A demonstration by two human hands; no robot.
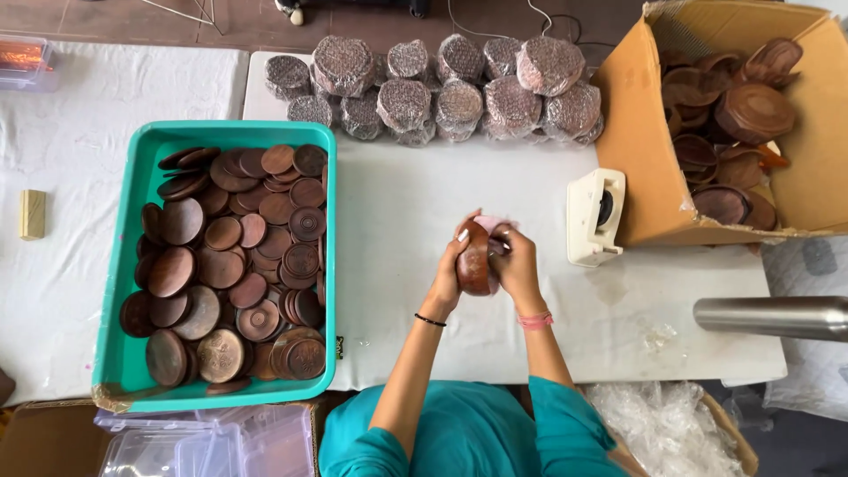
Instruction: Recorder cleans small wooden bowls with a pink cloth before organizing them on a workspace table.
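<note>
I note bubble-wrapped round bundles (442, 88) along the far edge of the white tabletop (406, 203), and a brown cardboard box of dark wooden bowls (733, 124) at the far right corner. Left hand (450, 269) and right hand (517, 265) are together, both clamped on a dark round wooden bowl (475, 261) above the tabletop's middle.

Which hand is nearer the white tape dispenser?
Right. The right hand sits just left of the white tape dispenser; the left hand is farther left, across the wooden bowl.
</note>
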